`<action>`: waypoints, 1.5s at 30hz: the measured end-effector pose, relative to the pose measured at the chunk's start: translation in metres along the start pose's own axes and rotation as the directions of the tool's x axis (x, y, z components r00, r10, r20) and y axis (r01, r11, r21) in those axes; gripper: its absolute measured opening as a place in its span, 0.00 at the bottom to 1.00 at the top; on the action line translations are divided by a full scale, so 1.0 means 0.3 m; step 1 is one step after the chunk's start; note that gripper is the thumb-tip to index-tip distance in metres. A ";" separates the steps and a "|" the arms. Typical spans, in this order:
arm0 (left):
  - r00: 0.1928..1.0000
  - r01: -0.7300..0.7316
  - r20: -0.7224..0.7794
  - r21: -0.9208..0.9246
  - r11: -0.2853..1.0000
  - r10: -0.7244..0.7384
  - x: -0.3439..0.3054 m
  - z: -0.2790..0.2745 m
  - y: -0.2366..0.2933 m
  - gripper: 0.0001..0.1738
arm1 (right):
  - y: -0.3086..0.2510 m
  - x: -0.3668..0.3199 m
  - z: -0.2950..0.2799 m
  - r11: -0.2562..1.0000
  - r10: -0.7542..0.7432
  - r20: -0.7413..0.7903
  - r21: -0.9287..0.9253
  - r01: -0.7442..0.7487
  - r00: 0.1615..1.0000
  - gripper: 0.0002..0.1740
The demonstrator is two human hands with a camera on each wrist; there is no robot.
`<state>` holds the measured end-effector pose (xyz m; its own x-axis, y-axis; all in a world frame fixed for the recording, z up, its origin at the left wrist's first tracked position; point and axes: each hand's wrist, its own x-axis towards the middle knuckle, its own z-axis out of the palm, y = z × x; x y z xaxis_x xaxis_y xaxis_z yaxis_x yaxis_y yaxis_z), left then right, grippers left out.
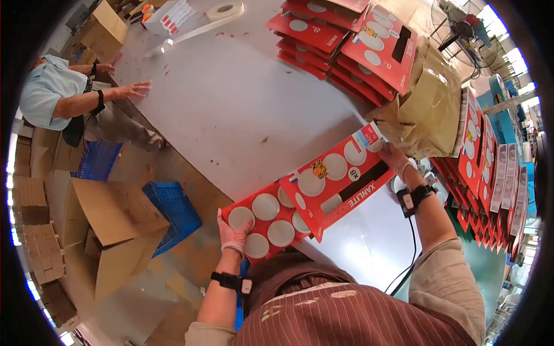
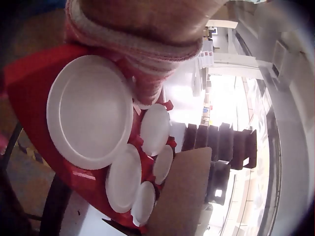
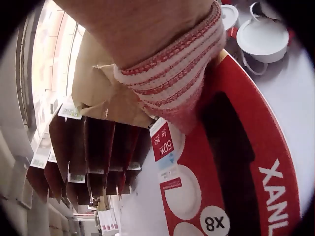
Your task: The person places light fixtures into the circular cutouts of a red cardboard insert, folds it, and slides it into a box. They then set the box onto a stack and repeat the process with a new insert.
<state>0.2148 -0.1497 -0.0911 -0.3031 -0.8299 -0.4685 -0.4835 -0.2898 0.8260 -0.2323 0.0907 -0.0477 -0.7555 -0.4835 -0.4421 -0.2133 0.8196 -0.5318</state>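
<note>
**Both my hands on the red packaging**

Nearest me is my brown striped apron (image 1: 346, 314). Just beyond it, my left hand (image 1: 234, 235) is clamped on the left end of a red tray (image 1: 261, 228) that carries round white discs. My right hand (image 1: 397, 160) is clamped on the far right corner of a printed red card (image 1: 332, 190) marked XANLITE and x8. The card lies at a slant over the tray's right part, both in front of me by the table's near edge. Loose white round lamps (image 3: 263, 39) sit on the table (image 1: 248, 104), right of the card.

To the left stand an open cardboard box (image 1: 115, 213) and a blue crate (image 1: 176, 216). To the right is a stack of red cards (image 1: 476, 144); tan wrapping (image 1: 430, 98) bulges farther back. More red cards (image 1: 375, 52) are piled at the far right. A tape roll (image 1: 225, 10) lies at the far edge, and another person (image 1: 57, 98) is at the far left, hands by the table edge.
</note>
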 end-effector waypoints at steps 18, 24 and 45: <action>1.000 -0.009 0.005 0.329 0.944 0.007 0.045 -0.053 0.066 0.63 | -0.588 -0.581 0.257 0.659 -0.748 0.273 0.192 0.728 0.605 0.16; 1.000 -0.005 0.007 0.382 0.924 0.002 0.020 -0.040 0.137 0.60 | -0.710 -0.576 0.515 0.842 -0.325 0.409 -0.285 0.458 0.853 0.33; 0.974 -0.032 0.223 0.290 0.957 -0.035 0.025 -0.047 0.082 0.58 | -0.723 -0.502 0.705 0.840 -0.106 0.094 -0.525 0.140 0.990 0.38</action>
<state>0.2123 -0.1698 -0.0701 -0.4618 -0.6918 -0.5551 -0.6907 -0.1121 0.7144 0.0589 -0.0792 -0.0186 -0.6670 -0.5945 -0.4490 -0.6099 0.7819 -0.1293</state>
